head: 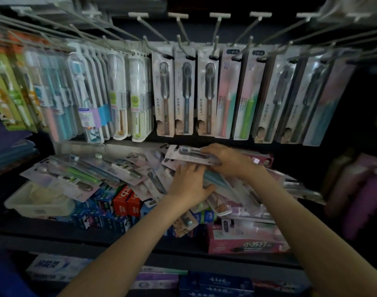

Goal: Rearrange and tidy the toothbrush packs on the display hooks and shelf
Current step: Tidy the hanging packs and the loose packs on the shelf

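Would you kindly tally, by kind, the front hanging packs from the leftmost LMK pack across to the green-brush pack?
Pale LMK packs: 3
Pink-brush pack: 1
Green-brush pack: 1
Total: 5

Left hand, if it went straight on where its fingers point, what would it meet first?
Likely the pale toothbrush pack the right hand holds, just past the left hand; depth unclear.
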Demonstrator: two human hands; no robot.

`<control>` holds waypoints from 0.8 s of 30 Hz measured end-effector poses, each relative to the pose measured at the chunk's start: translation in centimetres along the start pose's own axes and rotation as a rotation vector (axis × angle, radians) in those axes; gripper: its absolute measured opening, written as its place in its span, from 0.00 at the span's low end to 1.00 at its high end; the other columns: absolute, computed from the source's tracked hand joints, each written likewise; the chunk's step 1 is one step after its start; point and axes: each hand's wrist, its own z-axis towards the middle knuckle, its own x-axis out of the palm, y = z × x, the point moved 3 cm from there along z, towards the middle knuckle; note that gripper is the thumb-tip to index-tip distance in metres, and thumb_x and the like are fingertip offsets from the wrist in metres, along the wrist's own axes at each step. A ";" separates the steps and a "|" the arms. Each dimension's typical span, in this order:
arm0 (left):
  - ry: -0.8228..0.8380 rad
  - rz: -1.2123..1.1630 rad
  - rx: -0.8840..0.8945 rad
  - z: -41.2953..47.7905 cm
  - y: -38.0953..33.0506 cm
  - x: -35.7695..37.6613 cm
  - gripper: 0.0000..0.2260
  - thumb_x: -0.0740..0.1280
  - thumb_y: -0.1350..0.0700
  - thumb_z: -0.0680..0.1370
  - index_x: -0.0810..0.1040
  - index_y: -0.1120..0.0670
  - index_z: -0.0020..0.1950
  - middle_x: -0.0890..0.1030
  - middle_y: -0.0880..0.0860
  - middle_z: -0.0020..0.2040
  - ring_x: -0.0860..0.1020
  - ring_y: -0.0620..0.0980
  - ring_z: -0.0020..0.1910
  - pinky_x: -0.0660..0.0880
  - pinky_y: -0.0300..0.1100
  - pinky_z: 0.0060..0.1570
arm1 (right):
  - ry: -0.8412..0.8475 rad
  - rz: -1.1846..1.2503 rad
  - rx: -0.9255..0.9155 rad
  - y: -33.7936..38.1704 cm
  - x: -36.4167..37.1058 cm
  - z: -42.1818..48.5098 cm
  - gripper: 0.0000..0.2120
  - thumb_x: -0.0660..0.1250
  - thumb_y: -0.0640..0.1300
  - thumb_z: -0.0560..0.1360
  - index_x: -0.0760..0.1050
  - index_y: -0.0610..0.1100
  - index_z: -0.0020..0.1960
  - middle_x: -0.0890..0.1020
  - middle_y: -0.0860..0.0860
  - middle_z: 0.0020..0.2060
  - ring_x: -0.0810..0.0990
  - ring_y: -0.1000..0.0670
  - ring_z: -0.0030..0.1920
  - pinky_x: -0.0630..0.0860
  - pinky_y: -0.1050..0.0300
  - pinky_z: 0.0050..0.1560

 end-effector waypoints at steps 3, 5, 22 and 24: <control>-0.061 -0.019 -0.010 0.1 -0.1 -0.4 0.28 0.64 0.45 0.76 0.62 0.52 0.73 0.66 0.55 0.70 0.64 0.56 0.67 0.59 0.50 0.69 | -0.148 -0.013 -0.069 -0.3 -0.3 -0.4 0.29 0.70 0.38 0.71 0.66 0.41 0.71 0.72 0.42 0.64 0.70 0.41 0.64 0.71 0.44 0.62; -0.084 0.010 -0.007 0.2 -0.1 -0.7 0.28 0.64 0.44 0.76 0.63 0.51 0.73 0.67 0.54 0.69 0.65 0.55 0.67 0.59 0.48 0.68 | -0.231 -0.026 -0.096 -0.3 -0.3 -0.6 0.29 0.70 0.40 0.72 0.66 0.42 0.71 0.73 0.42 0.63 0.72 0.41 0.63 0.73 0.41 0.58; -0.270 -0.051 -0.044 -1.5 -1.0 -3.5 0.20 0.62 0.50 0.79 0.68 0.56 0.69 0.72 0.56 0.63 0.72 0.56 0.60 0.70 0.45 0.54 | -0.467 0.091 -0.079 1.5 -1.1 -3.0 0.33 0.70 0.37 0.71 0.62 0.44 0.73 0.71 0.44 0.66 0.69 0.43 0.64 0.68 0.47 0.65; -0.380 -0.044 -0.067 -1.6 -0.6 -4.8 0.21 0.63 0.50 0.78 0.68 0.57 0.69 0.72 0.56 0.63 0.73 0.56 0.59 0.70 0.44 0.49 | -0.518 0.092 -0.101 2.0 -1.7 -2.7 0.33 0.70 0.38 0.71 0.62 0.44 0.73 0.71 0.43 0.65 0.67 0.45 0.63 0.65 0.52 0.65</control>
